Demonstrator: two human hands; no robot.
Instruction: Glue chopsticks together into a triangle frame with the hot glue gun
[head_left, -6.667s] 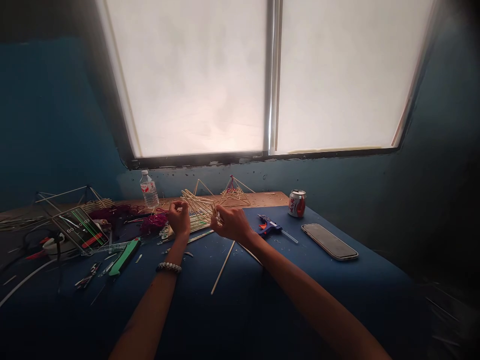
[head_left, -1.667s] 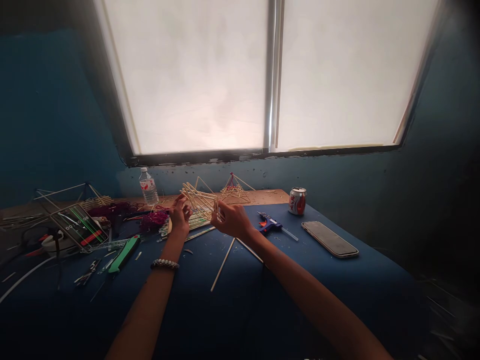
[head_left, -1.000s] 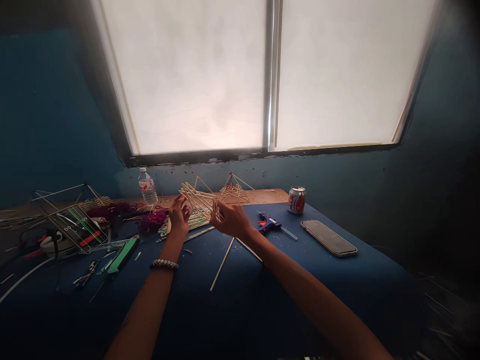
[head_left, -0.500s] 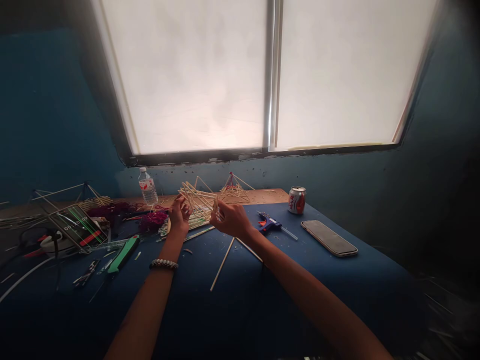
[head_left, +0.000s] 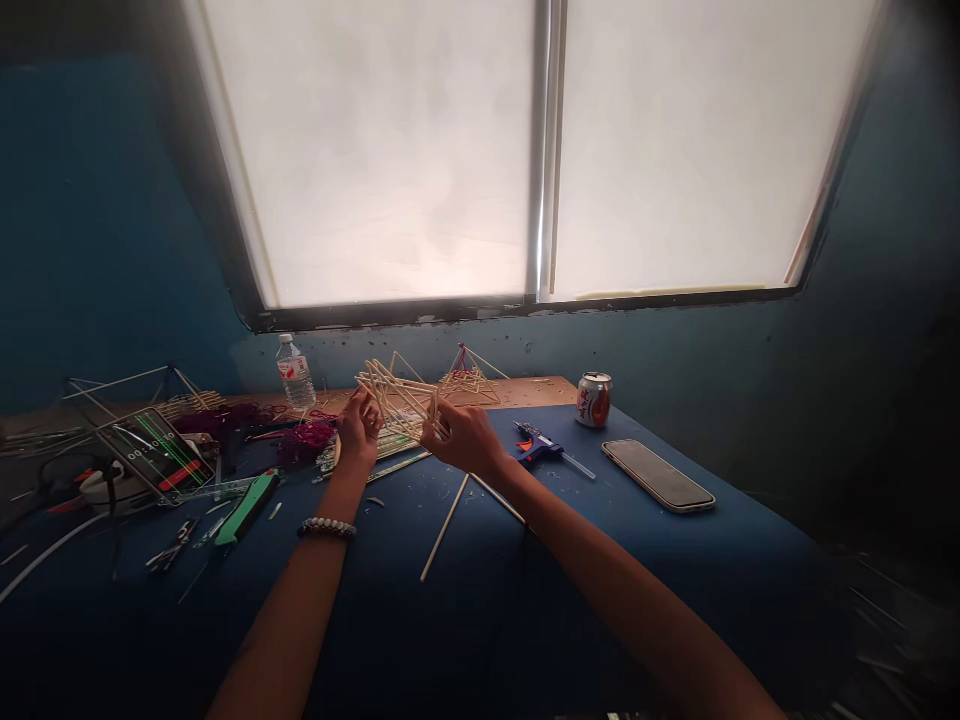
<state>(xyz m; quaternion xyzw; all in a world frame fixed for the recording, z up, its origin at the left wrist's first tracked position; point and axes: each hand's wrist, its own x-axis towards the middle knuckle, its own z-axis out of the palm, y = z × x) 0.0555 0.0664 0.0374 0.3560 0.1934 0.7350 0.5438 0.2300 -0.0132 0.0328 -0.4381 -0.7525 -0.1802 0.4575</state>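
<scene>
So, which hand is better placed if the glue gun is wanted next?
Probably the right hand: the glue gun lies just to its right. It grips the stick frame, though; the left hand is farther off, at the frame's other end.

Left of the one blue hot-glue gun [head_left: 538, 446] are two hands, namely one left hand [head_left: 359, 425] and one right hand [head_left: 465, 438], plus one beaded bracelet [head_left: 328, 527], one wooden stick frame [head_left: 401, 395] in the hands, two loose sticks [head_left: 444, 530], one plastic bottle [head_left: 295, 375], one green-handled tool [head_left: 247, 510] and one phone with a timer [head_left: 154, 452]. To the gun's right are one drinks can [head_left: 594, 401] and one dark-screened phone [head_left: 658, 476]. Behind the gun are one two-paned window [head_left: 543, 180] and, toward its left, one yarn-topped stick pyramid [head_left: 469, 380].
</scene>
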